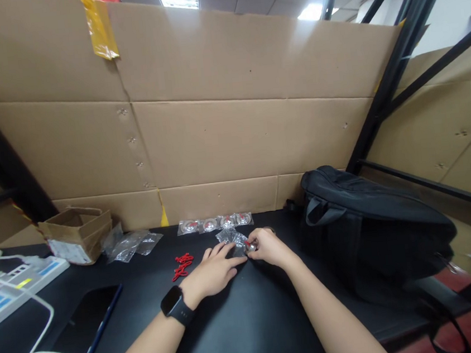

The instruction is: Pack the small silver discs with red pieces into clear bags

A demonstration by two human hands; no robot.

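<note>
My left hand, with a dark watch on its wrist, lies with fingers spread on the black table, fingertips at a crumpled clear plastic bag. Just right of the bag, my right hand pinches a small round metal item with a red part. Behind the hands, several clear packets with round silvery items and red bits form a row near the cardboard wall. A small pile of red cords rests left of my left hand.
An open cardboard box and clear plastic bags are at the back left. A white power strip with cables and a dark phone or tablet lie at the left. A black backpack fills the right side, beside the metal frame.
</note>
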